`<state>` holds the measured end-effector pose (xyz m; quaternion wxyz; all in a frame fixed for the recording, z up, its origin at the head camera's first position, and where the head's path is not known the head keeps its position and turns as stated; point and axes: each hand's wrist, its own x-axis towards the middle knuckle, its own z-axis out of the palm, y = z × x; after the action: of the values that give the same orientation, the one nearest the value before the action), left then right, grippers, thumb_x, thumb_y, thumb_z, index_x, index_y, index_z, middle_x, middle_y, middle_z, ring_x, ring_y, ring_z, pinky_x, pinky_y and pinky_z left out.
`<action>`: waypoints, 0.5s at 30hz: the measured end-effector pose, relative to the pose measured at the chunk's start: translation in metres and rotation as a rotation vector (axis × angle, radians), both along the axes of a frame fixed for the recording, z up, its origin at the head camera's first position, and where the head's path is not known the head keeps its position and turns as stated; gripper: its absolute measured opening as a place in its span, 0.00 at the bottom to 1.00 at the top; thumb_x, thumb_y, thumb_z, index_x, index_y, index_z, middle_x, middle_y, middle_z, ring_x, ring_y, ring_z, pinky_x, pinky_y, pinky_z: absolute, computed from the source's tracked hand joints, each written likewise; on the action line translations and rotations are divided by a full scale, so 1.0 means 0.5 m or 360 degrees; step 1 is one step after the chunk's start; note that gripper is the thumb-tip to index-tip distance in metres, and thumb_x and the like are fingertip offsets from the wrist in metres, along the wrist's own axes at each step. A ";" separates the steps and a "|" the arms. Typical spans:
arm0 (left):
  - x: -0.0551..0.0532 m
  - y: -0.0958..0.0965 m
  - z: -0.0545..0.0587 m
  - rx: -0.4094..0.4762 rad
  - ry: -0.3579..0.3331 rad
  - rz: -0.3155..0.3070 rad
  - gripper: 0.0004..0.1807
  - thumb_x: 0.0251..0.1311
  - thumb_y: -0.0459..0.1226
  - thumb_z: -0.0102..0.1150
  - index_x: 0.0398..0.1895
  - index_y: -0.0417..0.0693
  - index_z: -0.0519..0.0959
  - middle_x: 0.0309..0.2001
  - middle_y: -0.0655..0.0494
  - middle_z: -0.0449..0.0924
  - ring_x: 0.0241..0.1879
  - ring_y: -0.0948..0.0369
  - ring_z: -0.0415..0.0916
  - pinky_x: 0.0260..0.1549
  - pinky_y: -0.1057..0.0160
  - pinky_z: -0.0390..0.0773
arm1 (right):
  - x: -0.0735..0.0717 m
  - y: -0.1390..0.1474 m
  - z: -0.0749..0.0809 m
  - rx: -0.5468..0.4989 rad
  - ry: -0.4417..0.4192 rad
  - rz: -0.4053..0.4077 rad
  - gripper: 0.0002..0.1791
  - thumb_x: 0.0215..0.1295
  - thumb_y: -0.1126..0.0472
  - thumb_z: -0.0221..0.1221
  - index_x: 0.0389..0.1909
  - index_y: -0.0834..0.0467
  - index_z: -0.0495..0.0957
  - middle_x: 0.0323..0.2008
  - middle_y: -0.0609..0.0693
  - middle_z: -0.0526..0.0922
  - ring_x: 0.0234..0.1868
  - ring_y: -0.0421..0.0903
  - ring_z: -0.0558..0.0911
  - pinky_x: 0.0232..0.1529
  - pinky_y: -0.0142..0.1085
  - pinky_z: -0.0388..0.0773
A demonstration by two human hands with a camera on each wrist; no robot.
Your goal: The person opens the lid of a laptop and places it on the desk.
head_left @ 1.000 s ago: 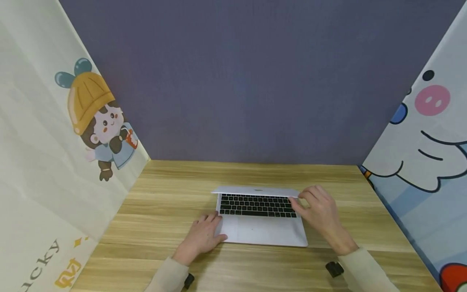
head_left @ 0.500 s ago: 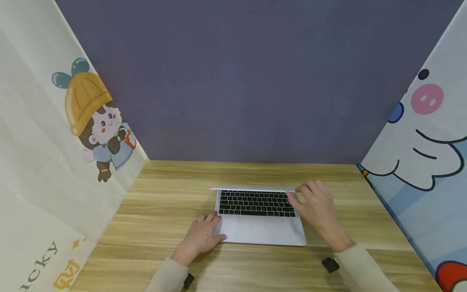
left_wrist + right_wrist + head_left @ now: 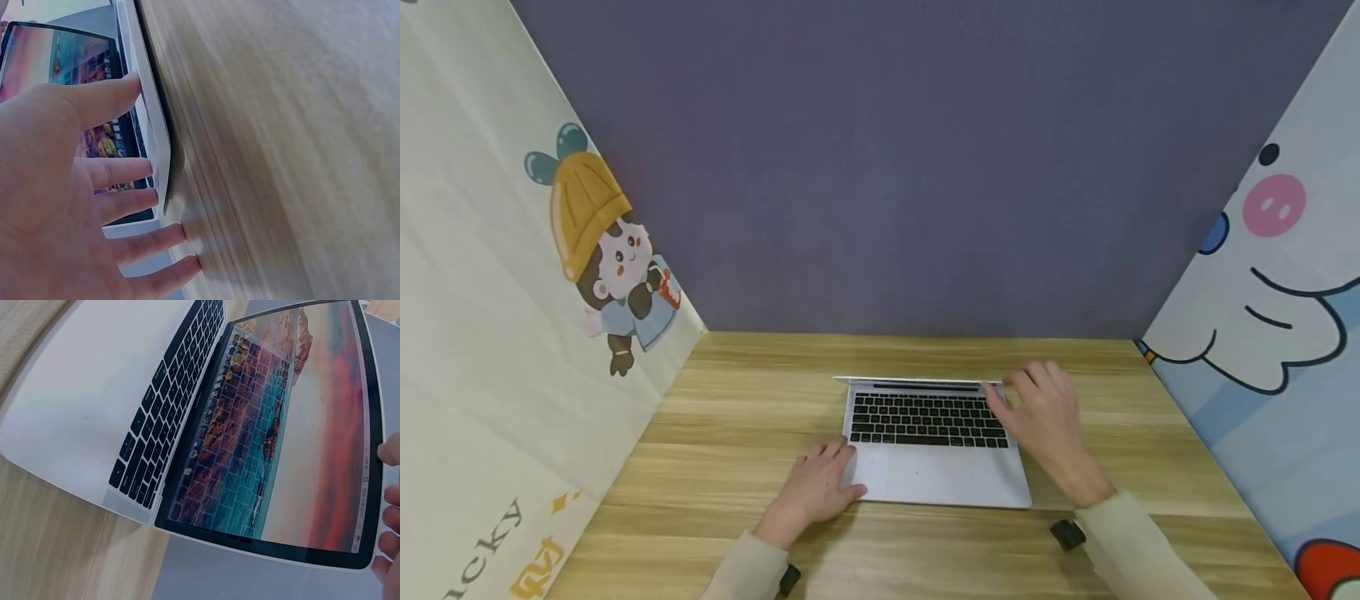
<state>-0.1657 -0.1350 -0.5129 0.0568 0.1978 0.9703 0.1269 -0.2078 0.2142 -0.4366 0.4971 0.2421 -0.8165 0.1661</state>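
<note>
A silver laptop point(image 3: 925, 479) with a black keyboard point(image 3: 929, 419) lies on the wooden table, its lid raised. From the head view the lid point(image 3: 917, 381) appears nearly edge-on. In the right wrist view its lit screen point(image 3: 325, 456) displays a colourful landscape. My right hand point(image 3: 1048, 421) pinches the lid near its right corner, thumb on the screen side and fingers behind. My left hand point(image 3: 816, 487) rests on the left front corner of the laptop base. In the left wrist view its fingers point(image 3: 147, 240) are spread and fairly straight, some reaching the tabletop.
The wooden table point(image 3: 700, 467) reaches back to a dark blue-grey panel point(image 3: 910, 167). A pale panel with a cartoon child point(image 3: 617, 258) borders the left side, and a panel with a cartoon pig point(image 3: 1285, 267) the right. A small black device point(image 3: 1067, 534) sits at the right sleeve.
The lid has tilted further back, uncovering more of the keyboard and the strip behind it. My right hand has moved away from me and slightly left with it; my left hand stays in place.
</note>
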 end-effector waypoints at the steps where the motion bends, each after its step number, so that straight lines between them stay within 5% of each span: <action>1: 0.000 0.000 0.000 0.0001 0.0003 0.0000 0.38 0.64 0.58 0.62 0.68 0.42 0.72 0.71 0.39 0.67 0.66 0.36 0.66 0.59 0.30 0.70 | -0.002 -0.001 0.001 -0.0005 0.0001 -0.0002 0.20 0.60 0.49 0.63 0.23 0.64 0.81 0.24 0.56 0.79 0.27 0.58 0.75 0.26 0.48 0.70; 15: -0.001 -0.002 -0.002 0.0017 0.0017 -0.0005 0.39 0.63 0.58 0.62 0.69 0.43 0.71 0.72 0.40 0.66 0.67 0.36 0.66 0.59 0.30 0.69 | -0.025 -0.008 0.017 0.0014 -0.0088 -0.0140 0.19 0.59 0.51 0.67 0.26 0.66 0.82 0.26 0.59 0.83 0.29 0.59 0.77 0.29 0.51 0.75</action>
<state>-0.1662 -0.1361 -0.5140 0.0508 0.2005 0.9696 0.1309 -0.2201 0.2104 -0.4280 0.4801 0.2036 -0.8405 0.1470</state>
